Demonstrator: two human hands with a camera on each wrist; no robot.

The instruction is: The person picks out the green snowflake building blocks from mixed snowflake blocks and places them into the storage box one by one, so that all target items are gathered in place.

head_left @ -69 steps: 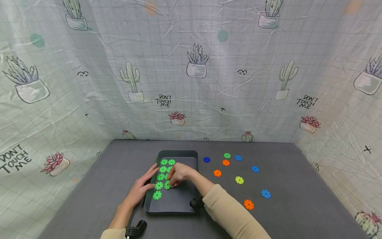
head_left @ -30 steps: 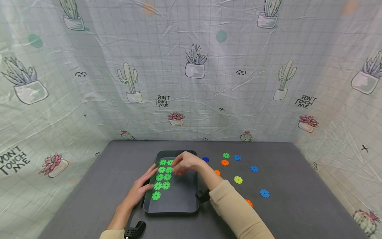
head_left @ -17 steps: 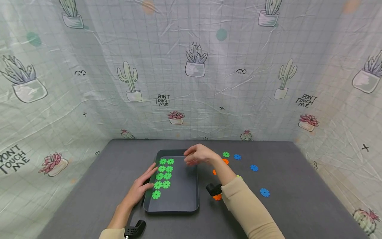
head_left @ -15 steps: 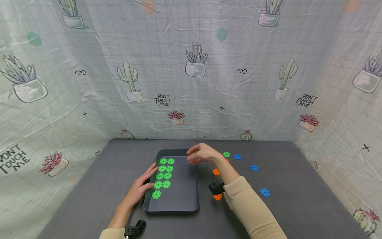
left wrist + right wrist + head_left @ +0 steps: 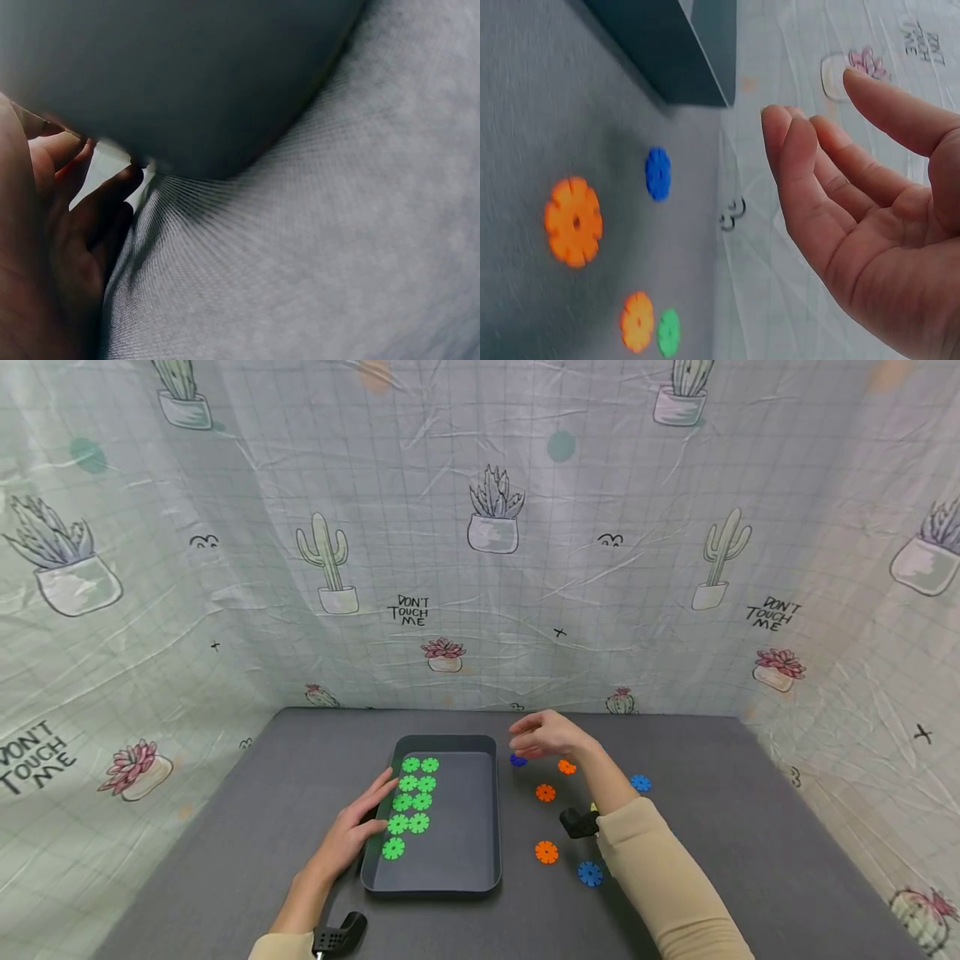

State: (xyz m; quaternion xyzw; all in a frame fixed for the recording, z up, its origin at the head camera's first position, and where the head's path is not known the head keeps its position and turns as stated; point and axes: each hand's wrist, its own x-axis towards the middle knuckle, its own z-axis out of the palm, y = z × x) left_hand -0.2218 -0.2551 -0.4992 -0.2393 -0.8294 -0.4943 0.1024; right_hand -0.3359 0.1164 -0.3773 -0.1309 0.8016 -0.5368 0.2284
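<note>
In the head view, a dark rectangular tray (image 5: 480, 890) holds two columns of green notched plastic discs (image 5: 422, 802) along its left side. My left hand (image 5: 355, 828) rests on the tray's left rim, fingers stretched along it and thumb at the inner edge. The left wrist view shows that hand close beside the tray's dark underside (image 5: 187, 82). To the right of the tray, my right hand (image 5: 549, 735) hovers over the table near a dark blue disc (image 5: 518, 760). Its fingers (image 5: 802, 150) are loosely bent with nothing between them in the right wrist view.
Loose discs lie right of the tray: orange ones (image 5: 545, 792), a lower orange one (image 5: 547, 852), blue ones (image 5: 590, 873) and a yellow one (image 5: 595, 807) mostly behind my wrist. A green disc (image 5: 669, 333) shows in the right wrist view. A printed curtain (image 5: 555, 577) surrounds the table.
My right hand has risen from the green discs and moved right, out past the tray's edge. One orange and one blue disc now lie farther left. The left hand stays put.
</note>
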